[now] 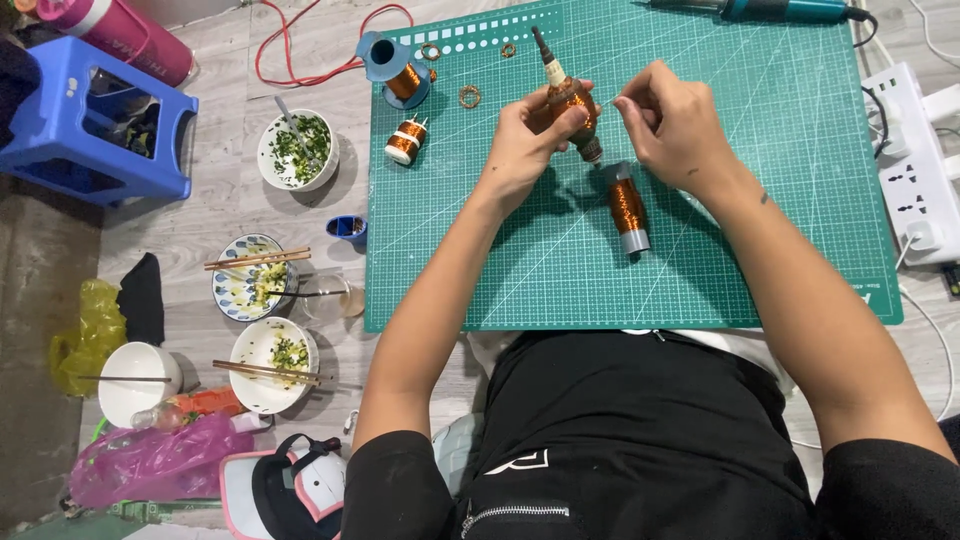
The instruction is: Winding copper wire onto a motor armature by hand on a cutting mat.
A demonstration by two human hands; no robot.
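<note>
Far left of the green cutting mat, a blue plastic stool stood on the pale wood-grain floor with a pink cylinder lying behind it. Nearer the mat's left edge sat four bowls: a white bowl holding chopped greens and a spoon, a patterned dish with food scraps and chopsticks across it, a white bowl with chopsticks and a few greens, and a plain white bowl further left, its contents not clear. A crumpled pink plastic bag lay below them, a yellow one beside the plain bowl. A small blue cup stood just off the mat's left edge.

On the mat's upper left corner rested a blue spool of copper wire, a smaller copper coil below it, and loose copper rings just to the right.

Above the mat's middle, the left hand was curled around a wound copper coil on a rod, fingers and thumb clamped on its shiny ridged body, the rod's dark tip pointing up and away. The right hand hovered just right of it, thumb and forefinger pinched together, seemingly on a fine wire too thin to make out. Below the hands, a second copper coil with grey ends lay on the mat.

At the mat's top edge lay a teal tool; off its right edge, a white power strip.
</note>
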